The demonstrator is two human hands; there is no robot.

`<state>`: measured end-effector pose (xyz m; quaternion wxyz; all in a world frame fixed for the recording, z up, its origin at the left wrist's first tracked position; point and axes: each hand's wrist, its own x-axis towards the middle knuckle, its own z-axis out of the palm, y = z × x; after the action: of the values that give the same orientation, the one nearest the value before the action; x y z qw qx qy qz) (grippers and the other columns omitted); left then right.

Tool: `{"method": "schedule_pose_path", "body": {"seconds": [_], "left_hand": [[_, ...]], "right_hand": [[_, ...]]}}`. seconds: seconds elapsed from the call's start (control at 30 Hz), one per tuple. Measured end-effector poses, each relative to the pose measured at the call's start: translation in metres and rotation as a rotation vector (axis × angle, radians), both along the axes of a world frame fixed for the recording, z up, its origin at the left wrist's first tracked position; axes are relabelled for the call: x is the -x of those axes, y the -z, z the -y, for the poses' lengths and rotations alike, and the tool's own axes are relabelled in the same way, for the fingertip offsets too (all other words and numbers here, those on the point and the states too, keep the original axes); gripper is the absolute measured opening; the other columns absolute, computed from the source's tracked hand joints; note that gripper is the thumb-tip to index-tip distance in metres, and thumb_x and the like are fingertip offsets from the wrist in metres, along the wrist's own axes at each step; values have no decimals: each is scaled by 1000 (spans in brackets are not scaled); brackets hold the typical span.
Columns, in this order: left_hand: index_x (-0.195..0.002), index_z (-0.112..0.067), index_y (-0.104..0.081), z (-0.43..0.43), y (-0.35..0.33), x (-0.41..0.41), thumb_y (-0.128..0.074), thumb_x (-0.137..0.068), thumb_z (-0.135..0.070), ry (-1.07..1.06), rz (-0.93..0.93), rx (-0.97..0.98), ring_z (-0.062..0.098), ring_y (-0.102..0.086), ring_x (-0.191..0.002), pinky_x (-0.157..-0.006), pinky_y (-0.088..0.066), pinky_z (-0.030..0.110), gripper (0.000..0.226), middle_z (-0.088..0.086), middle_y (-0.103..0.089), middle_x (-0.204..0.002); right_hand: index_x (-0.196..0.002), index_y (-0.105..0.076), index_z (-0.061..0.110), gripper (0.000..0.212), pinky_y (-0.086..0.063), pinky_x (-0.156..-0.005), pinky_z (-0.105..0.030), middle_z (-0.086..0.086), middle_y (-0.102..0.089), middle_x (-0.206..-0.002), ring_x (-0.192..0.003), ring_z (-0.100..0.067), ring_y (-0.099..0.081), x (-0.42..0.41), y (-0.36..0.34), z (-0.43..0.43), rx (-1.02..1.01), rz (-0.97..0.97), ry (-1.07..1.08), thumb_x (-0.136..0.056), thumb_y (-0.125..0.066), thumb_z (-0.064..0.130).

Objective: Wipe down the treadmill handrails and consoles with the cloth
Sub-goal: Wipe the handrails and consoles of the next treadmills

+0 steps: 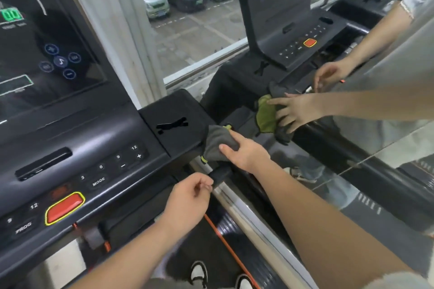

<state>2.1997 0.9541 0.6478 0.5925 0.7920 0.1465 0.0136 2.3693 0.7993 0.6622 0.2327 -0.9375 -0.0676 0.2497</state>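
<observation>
head view: the right hand (244, 155) is gripping the grey cloth (217, 142) and pressing it against the console (94, 148) at its right corner, just above the handrail (220, 175). the left hand (187, 197) is hovering by the rail's end with fingers curled; whether it is holding anything i cannot tell. most of the wiping is probably still waiting.

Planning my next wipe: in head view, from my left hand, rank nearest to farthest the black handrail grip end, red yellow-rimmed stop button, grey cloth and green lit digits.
1. Black handrail grip end, at the fingertips of the left hand.
2. Grey cloth, above, held by the right hand.
3. Red yellow-rimmed stop button, left on the console.
4. Green lit digits, far upper left.
</observation>
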Motion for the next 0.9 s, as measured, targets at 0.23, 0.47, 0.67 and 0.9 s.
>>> {"method": "schedule_pose_path", "body": {"seconds": [0.23, 0.47, 0.67, 0.9], "left_hand": [[-86, -29, -71, 54, 15, -7, -54, -88, 6, 159, -34, 109, 21, -67, -79, -82, -56, 48, 39, 6, -70, -83], [-86, -33, -71, 90, 26, 15, -61, -86, -13, 222, -113, 202, 18, -68, -77, -81, -57, 43, 22, -2, -73, -81], [-84, -35, -69, 72, 32, 44, -63, -87, -15, 117, -175, 37, 21, -66, -77, -80, -56, 37, 21, -8, -67, -77], [-127, -36, -49, 102, 7, 60, -61, -94, -13, 134, -242, -106, -5, -59, -99, -90, -41, 15, 41, -22, -57, -116]], "right_hand": [[-155, -27, 52, 78, -44, -110, -45, 2, -52, -140, -134, -28, -49, 90, -6, 87, 66, 50, 98, -86, -56, 75], [-158, -10, 54, 83, -51, -98, -46, 2, -50, -137, -128, -30, -49, 146, -15, 127, 318, 78, 55, -90, -55, 70], [-161, 1, 37, 93, -50, -94, -56, -15, -50, -142, -125, -41, -52, 116, -7, 80, 495, 153, -23, -90, -46, 75], [-162, -5, 46, 85, -51, -97, -47, -15, -55, -138, -125, -41, -55, 94, -8, 94, 248, 119, -133, -92, -46, 74]]}}
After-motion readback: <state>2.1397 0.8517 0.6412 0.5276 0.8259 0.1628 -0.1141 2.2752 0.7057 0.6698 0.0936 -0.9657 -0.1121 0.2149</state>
